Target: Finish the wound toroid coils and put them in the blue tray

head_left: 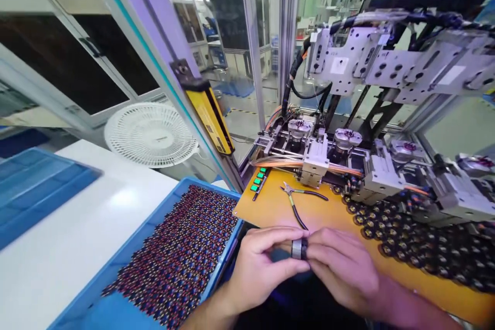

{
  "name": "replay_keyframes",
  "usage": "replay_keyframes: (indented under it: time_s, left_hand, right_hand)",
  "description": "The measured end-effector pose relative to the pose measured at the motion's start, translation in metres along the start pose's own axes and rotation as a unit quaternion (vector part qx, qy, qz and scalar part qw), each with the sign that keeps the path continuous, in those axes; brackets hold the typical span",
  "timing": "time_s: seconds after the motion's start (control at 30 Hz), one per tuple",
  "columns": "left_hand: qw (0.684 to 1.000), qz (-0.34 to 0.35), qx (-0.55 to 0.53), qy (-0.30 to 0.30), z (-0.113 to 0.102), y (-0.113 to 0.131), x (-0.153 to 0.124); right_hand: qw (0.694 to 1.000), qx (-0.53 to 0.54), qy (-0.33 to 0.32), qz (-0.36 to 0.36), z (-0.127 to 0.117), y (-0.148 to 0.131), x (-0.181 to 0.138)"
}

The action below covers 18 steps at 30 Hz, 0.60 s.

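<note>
Between my two hands, over the front edge of the yellow work surface (266, 212), is a small round part (298, 249) with a grey metal band and a black side. My left hand (263, 263) pinches it between thumb and fingers. My right hand (342, 263) closes on its black side from the right, and the fingertips cover part of it. Just beyond my fingers lie side cutters (299, 196) with dark handles, their jaws pointing away to the left.
A blue tray (93, 289) packed with small dark coloured parts (181, 247) stands at left. Many black round parts (417, 247) cover the surface at right. Behind is a machine with metal fixtures (315, 157). A yellow sensor bar (211, 118), white fan (152, 134) and green buttons (255, 187) are nearby.
</note>
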<state>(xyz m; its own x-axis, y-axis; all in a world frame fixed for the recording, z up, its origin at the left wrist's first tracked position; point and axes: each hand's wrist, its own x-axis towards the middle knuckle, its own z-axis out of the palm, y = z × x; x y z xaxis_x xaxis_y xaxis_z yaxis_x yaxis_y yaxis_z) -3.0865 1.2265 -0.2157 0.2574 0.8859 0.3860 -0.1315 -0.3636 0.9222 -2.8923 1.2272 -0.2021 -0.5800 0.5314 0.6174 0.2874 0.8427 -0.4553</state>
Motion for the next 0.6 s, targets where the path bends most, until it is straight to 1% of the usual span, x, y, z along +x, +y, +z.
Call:
replay_keyframes:
  time_s: [0.07, 0.17, 0.3, 0.43, 0.6]
  left_hand:
    - [1.0, -0.02, -0.001, 0.007, 0.0, 0.021, 0.007]
    - [0.999, -0.031, -0.011, 0.026, 0.005, 0.049, 0.016]
    - [0.997, -0.049, -0.032, 0.041, 0.019, 0.077, 0.027]
    - [0.994, -0.073, -0.08, 0.029, 0.031, 0.092, 0.034]
    - [0.991, -0.085, -0.104, -0.008, 0.043, 0.095, 0.041]
  right_hand:
    - [1.0, -0.007, 0.007, -0.011, -0.014, -0.007, 0.01]
    - [0.998, -0.045, 0.038, -0.019, -0.035, -0.015, 0.019]
    - [0.995, -0.072, 0.054, -0.046, -0.059, -0.024, 0.029]
    - [0.991, -0.068, 0.085, -0.075, -0.077, -0.034, 0.036]
    - [0.989, -0.059, 0.097, -0.093, -0.089, -0.036, 0.027]
